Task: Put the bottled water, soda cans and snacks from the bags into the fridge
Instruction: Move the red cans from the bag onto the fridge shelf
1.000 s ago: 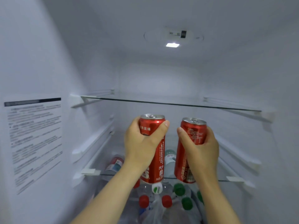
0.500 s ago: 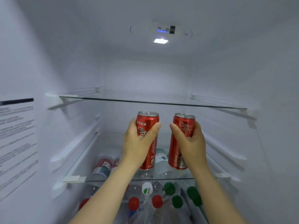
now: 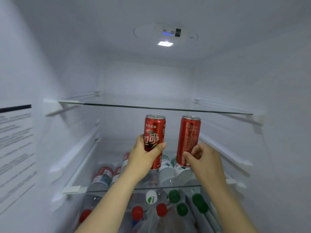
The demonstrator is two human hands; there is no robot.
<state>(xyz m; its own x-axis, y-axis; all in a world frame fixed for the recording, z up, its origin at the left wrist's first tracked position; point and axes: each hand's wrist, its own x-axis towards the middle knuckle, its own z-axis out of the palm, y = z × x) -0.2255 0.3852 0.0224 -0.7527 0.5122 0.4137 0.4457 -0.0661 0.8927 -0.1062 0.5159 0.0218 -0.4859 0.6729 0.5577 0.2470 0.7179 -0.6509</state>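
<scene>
Shelf [image 3: 176, 186] needed both cans set flat: left hand [image 3: 143, 157] gripped left can [image 3: 154, 130]; right hand [image 3: 207, 160], fingers curled, touched right can [image 3: 190, 137], grip unclear.

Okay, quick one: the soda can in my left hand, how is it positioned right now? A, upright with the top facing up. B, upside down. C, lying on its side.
A: the left hand grips the red soda can upright, with its silver top and pull tab facing up, just below the upper glass shelf.
</scene>
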